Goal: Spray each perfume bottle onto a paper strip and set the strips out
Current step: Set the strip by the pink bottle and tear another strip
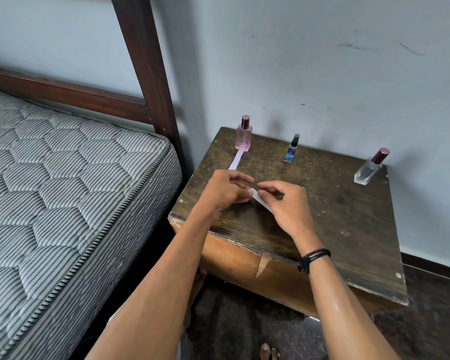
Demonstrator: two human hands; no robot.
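Hands above the desk (335,216): left hand (225,190) and right hand (287,203) both pinch one paper strip (261,200) between curled fingertips. Second strip (236,161) lies at the pink bottle (243,136); the blue bottle (290,152) label is too small to read.

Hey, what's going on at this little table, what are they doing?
A person pinches a white paper strip between the left hand and right hand, over the worn dark wooden table. A second white strip already lies in front of the pink square perfume bottle at the back left. The small blue spray bottle and the clear glass bottle with a maroon cap have no strip in front of them.
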